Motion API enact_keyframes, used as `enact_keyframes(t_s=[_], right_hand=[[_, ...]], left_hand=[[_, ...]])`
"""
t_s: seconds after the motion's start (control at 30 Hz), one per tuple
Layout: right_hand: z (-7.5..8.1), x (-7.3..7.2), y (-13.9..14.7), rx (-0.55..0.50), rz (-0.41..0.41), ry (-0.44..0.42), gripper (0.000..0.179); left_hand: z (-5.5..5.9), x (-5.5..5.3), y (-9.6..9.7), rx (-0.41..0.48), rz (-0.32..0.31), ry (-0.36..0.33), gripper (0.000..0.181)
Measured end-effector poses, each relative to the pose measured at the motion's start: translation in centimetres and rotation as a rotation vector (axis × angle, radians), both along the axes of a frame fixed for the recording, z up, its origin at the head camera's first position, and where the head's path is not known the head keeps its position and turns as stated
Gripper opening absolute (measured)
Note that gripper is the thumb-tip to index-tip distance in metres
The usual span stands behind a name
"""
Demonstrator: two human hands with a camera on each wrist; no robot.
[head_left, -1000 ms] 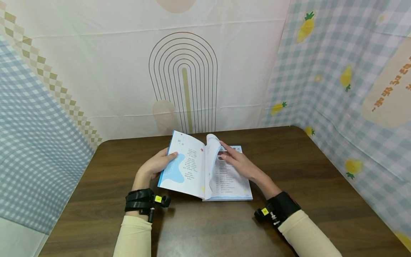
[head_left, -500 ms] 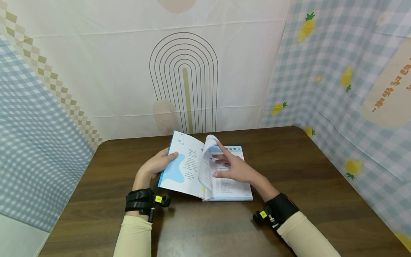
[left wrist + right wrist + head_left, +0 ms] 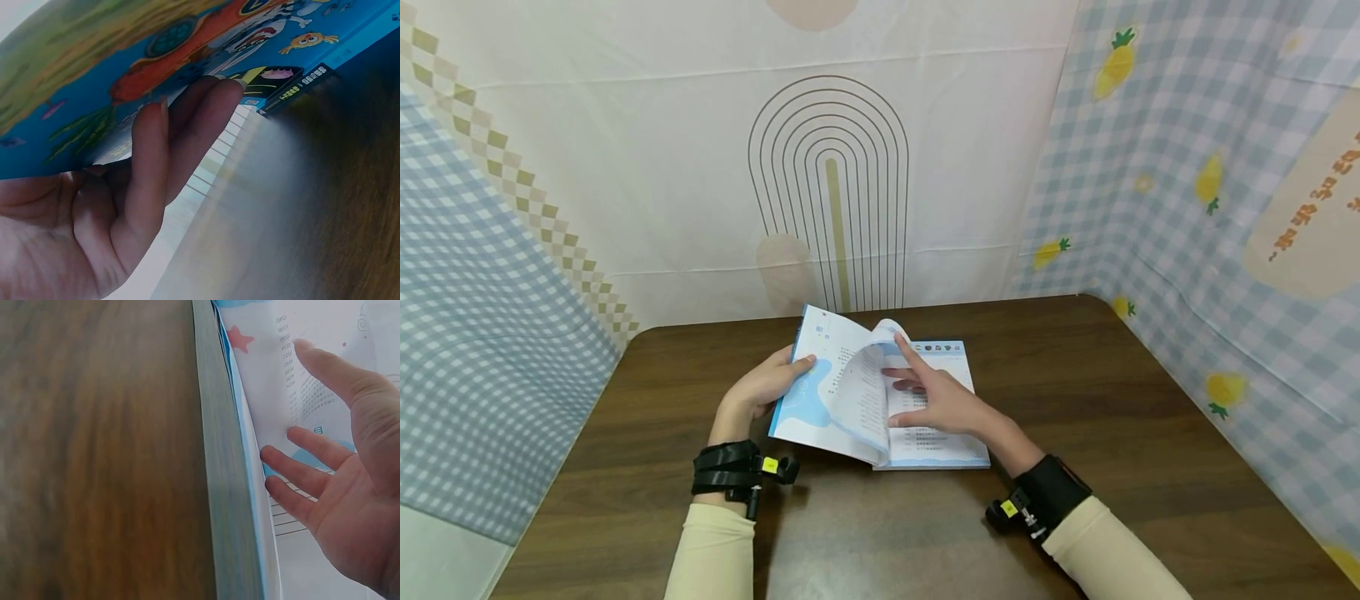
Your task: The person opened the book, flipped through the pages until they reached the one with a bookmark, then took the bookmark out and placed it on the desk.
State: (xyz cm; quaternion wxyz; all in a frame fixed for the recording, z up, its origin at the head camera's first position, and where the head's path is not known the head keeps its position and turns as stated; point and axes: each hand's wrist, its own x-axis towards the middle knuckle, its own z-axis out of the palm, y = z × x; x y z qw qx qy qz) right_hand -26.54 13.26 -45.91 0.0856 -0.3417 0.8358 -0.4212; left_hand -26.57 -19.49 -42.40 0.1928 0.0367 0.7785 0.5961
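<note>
An open book (image 3: 936, 454) lies on the table, its left side lifted at a slant. My left hand (image 3: 763, 383) grips that side, thumb on the printed page and fingers under the cover. From below, the left wrist view shows the colourful blue cover (image 3: 187, 37) above the fingers. A curling page (image 3: 859, 396) arches over to the left between the two sides. Against it, my right hand (image 3: 951, 404) has its fingers spread, index fingertip at the page's upper part. In the right wrist view the thumb and fingers are extended beside the printed sheets (image 3: 269, 375).
The brown wooden table (image 3: 880, 542) extends around the book. A pale curtain (image 3: 962, 167) with line arches hangs behind it, and blue checked cloth (image 3: 1150, 250) hangs at the sides. Black camera straps (image 3: 726, 467) sit on both wrists.
My right hand has moved left and spread its fingers, sweeping the page over to the left, where it now curls across the left side. The left hand holds still.
</note>
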Motion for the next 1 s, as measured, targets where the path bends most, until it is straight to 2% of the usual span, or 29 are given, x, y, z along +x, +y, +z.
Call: enact_keyframes(t_s=[0.37, 0.67, 1.0], right_hand=[[0.25, 0.52, -0.64, 0.060, 0.037, 0.039, 0.117], [0.18, 0.65, -0.80, 0.095, 0.034, 0.040, 0.115], [0.23, 0.87, -0.99, 0.109, 0.030, 0.041, 0.114]], left_hand=[[0.01, 0.02, -0.06, 0.007, -0.015, 0.009, 0.053], [-0.17, -0.13, -0.15, -0.013, -0.030, 0.055, 0.050], [-0.24, -0.12, -0.25, -0.001, -0.044, 0.063, 0.050]])
